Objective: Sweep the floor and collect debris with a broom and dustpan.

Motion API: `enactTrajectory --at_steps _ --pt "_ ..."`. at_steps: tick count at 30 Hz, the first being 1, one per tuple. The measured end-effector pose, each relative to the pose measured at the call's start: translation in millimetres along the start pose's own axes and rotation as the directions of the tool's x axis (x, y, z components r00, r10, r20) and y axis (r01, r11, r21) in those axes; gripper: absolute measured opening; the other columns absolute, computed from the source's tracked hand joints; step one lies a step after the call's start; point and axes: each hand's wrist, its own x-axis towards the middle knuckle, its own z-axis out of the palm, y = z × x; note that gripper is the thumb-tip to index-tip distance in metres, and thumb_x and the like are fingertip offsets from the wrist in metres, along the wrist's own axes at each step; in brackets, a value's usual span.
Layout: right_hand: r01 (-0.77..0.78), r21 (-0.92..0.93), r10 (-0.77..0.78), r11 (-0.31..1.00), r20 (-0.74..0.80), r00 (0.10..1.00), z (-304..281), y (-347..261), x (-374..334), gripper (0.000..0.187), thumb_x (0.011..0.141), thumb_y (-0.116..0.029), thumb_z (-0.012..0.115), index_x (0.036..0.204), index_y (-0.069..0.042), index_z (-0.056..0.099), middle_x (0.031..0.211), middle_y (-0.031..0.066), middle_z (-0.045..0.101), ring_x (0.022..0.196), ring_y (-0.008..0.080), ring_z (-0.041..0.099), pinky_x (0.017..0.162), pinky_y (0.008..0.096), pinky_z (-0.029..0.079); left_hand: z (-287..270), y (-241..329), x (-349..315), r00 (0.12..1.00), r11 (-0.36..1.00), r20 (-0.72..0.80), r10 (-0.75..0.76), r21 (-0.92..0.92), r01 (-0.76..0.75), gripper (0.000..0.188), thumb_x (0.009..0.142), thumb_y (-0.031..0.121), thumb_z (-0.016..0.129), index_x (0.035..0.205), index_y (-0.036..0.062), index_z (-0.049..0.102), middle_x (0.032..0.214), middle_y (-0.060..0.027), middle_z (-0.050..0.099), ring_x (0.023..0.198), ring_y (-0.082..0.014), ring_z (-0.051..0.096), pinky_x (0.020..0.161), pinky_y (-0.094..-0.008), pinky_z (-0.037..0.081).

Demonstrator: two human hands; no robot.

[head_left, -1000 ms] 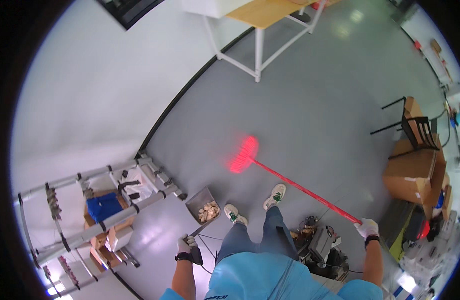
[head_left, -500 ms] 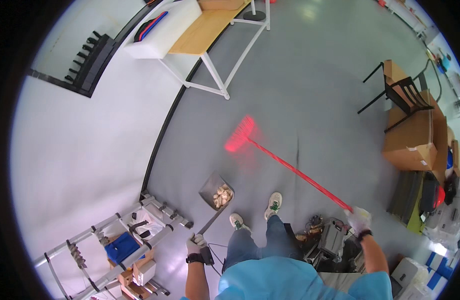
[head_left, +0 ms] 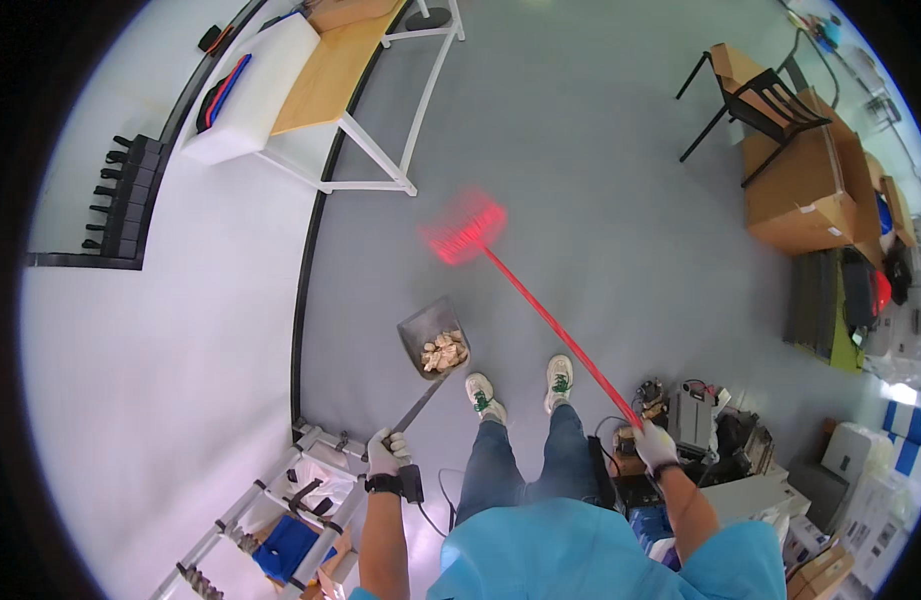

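Observation:
My gloved left hand (head_left: pixel 387 453) is closed around the handle of a grey dustpan (head_left: pixel 420 325). Crumpled light-brown paper pieces (head_left: pixel 444 352) lie in the pan, heaped toward its handle side. In my gloved right hand (head_left: pixel 655 445) is the upper end of a red broom (head_left: pixel 555 325). The broom's head is smeared by motion over the grey floor, ahead of the dustpan and a little to its right; whether it touches the floor I cannot tell.
A wooden-topped table (head_left: pixel 320 85) with white legs stands far left by the white wall. At the right are a black chair (head_left: pixel 770 105) and a large cardboard box (head_left: pixel 800 200). A metal ladder-like frame (head_left: pixel 242 510) lies near left, and boxed equipment (head_left: pixel 692 420) crowds near right.
The broom head has swung slightly left and farther away, while my right hand has come inward to the left. My view has turned, and the dustpan still holds its paper pieces.

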Motion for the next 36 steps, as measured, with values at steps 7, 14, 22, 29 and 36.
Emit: enactTrajectory --at_steps 7,14,22,29,36 --pt "-0.450 -0.160 0.466 0.879 0.079 0.881 128 -37 -162 0.035 0.070 -0.039 0.052 0.079 -0.005 0.057 0.076 0.0199 0.059 0.075 0.0352 0.057 0.069 0.0436 0.045 5 207 121 0.988 0.901 0.007 -0.154 0.411 0.137 0.019 0.074 0.019 0.048 0.059 0.0149 0.036 0.049 0.0030 0.038 0.034 -0.0072 0.030 0.028 -0.0199 0.021" --pt "-0.607 0.188 0.619 0.772 -0.007 0.785 235 -135 -250 0.031 0.064 -0.032 0.060 0.072 -0.002 0.059 0.064 0.0172 0.058 0.067 0.0292 0.059 0.059 0.0368 0.045 2 261 166 0.984 0.624 -0.068 -0.166 0.765 0.158 0.022 0.075 0.024 0.049 0.059 0.0132 0.039 0.048 0.0002 0.040 0.034 -0.0089 0.034 0.029 -0.0215 0.023" --pt "-0.428 0.440 0.532 0.789 -0.142 0.835 237 -228 -182 0.029 0.067 -0.020 0.055 0.085 0.003 0.053 0.065 0.0150 0.054 0.060 0.0226 0.054 0.057 0.0328 0.042 25 261 192 0.996 0.372 -0.067 -0.051 0.925 0.081 0.017 0.074 0.022 0.051 0.062 0.0117 0.044 0.051 -0.0010 0.045 0.035 -0.0101 0.037 0.030 -0.0234 0.028" --pt "-0.257 0.227 0.294 0.939 -0.147 0.944 167 -272 -120 0.059 0.074 -0.019 0.045 0.127 -0.008 0.024 0.073 0.0278 0.055 0.069 0.0408 0.055 0.061 0.0468 0.043 58 242 172 0.999 0.262 -0.035 -0.033 0.964 0.042 0.016 0.074 0.019 0.049 0.063 0.0119 0.042 0.049 -0.0006 0.042 0.035 -0.0093 0.036 0.030 -0.0230 0.024" --pt "-0.210 0.468 0.124 0.859 0.207 0.970 192 -306 -229 0.062 0.077 -0.018 0.051 0.130 -0.006 0.020 0.074 0.0205 0.056 0.064 0.0273 0.057 0.055 0.0362 0.045 64 247 162 0.999 0.337 -0.013 0.051 0.941 -0.005 0.017 0.070 0.019 0.051 0.058 0.0102 0.043 0.045 -0.0026 0.042 0.032 -0.0120 0.036 0.029 -0.0255 0.027"
